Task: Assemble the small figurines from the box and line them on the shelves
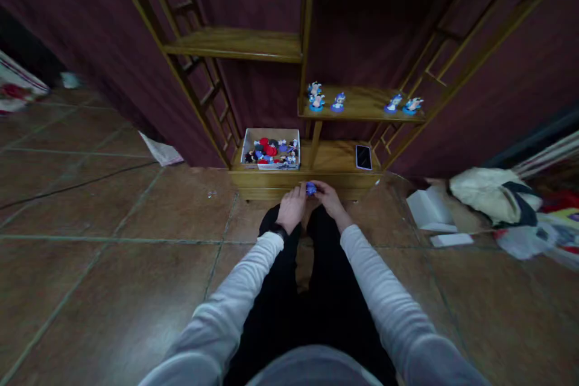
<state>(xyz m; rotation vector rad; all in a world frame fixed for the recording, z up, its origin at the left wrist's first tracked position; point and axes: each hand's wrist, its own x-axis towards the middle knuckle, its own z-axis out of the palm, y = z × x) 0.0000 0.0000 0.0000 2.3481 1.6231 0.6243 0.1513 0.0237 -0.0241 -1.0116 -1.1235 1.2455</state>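
Note:
A small purple figurine (310, 189) is held between my two hands, in front of the low part of a wooden shelf unit. My left hand (292, 205), with a dark band at the wrist, closes on it from the left. From the right, the fingers of my right hand (329, 198) pinch it; its finer details are too small to make out. Just beyond my left hand, an open cardboard box (248, 146) holds several small figurines in red, black, white and purple. Several blue and purple figurines, one of them this purple one (338, 102), stand on the middle shelf (366, 110).
A phone (363, 157) lies on the lower right shelf. On the tiled floor to the right are a white box (430, 210), a cream cloth bag (493, 193) and plastic bags (527, 238). A dark cable (85, 184) runs across the floor at left.

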